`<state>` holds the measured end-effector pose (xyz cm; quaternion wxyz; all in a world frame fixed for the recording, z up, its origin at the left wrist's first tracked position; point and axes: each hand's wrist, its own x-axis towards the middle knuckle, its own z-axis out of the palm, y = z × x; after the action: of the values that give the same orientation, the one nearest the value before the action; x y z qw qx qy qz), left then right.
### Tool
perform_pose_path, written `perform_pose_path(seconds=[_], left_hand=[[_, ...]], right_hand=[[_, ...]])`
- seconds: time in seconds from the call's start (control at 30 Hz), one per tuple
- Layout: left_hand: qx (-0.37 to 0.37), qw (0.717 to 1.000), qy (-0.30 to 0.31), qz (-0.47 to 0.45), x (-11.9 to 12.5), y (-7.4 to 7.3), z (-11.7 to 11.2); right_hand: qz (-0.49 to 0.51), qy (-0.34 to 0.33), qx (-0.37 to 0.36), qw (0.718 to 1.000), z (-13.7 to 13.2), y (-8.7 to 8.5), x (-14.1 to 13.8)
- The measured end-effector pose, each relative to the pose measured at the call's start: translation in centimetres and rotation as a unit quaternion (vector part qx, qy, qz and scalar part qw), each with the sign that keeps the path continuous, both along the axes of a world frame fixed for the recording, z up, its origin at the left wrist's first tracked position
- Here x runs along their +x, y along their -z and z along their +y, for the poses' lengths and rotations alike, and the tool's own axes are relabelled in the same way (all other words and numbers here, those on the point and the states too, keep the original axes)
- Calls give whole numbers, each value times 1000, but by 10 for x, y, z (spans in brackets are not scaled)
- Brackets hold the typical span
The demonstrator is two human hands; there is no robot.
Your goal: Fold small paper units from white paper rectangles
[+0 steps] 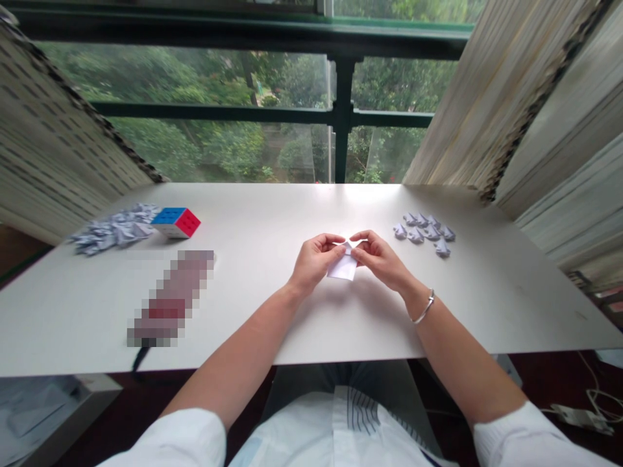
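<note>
Between my two hands is a small piece of folded white paper (342, 267), raised a little over the white table. My left hand (316, 261) pinches its upper left edge between thumb and fingers. On the other side, my right hand (379, 258) grips the upper right edge the same way, with a silver bracelet (426, 307) on the wrist. The top of the paper comes to a point between the thumbs. Fingers partly hide the folds. A group of small folded paper pieces (422, 228) lies to the right of my right hand.
A heap of folded white papers (117, 228) lies at the table's (253, 220) back left, beside a puzzle cube (176, 222). Nearer is a blurred-out oblong object (170, 301) with a dark strap. A window and curtains (457, 97) border the table. A power strip (581, 418) lies below right.
</note>
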<state>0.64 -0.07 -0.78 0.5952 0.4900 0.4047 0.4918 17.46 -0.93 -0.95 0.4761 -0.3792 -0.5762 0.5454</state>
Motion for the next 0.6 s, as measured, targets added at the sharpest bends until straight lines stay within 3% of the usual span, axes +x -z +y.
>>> perform_pose_path(seconds=[0.23, 0.6], left_hand=[[-10, 996, 80, 34, -5, -1, 1], [-3, 995, 101, -21, -2, -1, -1]], right_hand=[[-64, 2, 34, 997, 3, 11, 2], [-12, -10, 23, 1000, -2, 1, -4]])
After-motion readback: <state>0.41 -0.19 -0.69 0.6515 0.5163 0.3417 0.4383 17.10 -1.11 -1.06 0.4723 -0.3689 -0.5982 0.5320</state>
